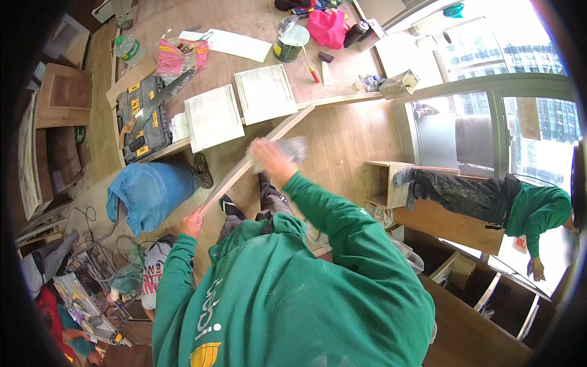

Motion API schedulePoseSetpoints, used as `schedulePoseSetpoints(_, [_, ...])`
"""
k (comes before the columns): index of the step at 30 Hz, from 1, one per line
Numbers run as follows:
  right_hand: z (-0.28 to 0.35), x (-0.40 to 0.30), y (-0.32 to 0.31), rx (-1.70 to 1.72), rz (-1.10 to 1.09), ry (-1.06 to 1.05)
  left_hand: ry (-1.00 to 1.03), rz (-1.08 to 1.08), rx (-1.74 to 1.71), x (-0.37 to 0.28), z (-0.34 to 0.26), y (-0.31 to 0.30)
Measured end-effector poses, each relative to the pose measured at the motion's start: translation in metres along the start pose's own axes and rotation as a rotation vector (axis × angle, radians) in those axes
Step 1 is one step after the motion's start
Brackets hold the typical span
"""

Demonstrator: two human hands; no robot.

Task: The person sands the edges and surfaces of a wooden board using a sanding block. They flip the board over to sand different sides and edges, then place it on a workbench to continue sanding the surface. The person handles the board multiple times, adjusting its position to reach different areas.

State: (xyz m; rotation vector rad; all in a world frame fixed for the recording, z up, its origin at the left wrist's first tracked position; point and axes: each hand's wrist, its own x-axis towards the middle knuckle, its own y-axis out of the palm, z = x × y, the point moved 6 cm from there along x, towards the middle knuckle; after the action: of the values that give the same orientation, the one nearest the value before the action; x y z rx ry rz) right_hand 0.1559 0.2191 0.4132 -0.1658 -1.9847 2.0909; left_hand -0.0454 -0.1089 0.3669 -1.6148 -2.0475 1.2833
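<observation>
A long narrow wooden board (234, 176) slants across in front of me, its far end near the workbench edge. My left hand (191, 223) grips its near end. My right hand (271, 158) lies over the board around its middle, blurred, with a greyish sheet or pad (292, 149) beneath the palm; its exact kind is unclear. Beyond the board, two whitish panels (215, 118) (266, 93) rest at the edge of the workbench.
On the workbench (339, 95) are a handsaw (153, 106) over a tool case (153, 137), a tin can (290, 43) and a pink bag (327, 27). A blue cloth-covered drum (156, 192) stands left. One person (458, 197) stands on a wooden box at right; others work lower left.
</observation>
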Motion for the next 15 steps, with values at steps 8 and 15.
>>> schedulePoseSetpoints(8, [-0.114,-0.001,-0.016,-0.142,-0.027,0.463,-0.037,0.044,0.061,0.001,0.000,-0.003])
schedulePoseSetpoints(15, [-0.147,-0.029,-0.001,-0.232,-0.025,0.312,-0.043,0.084,0.049,-0.008,-0.009,0.001])
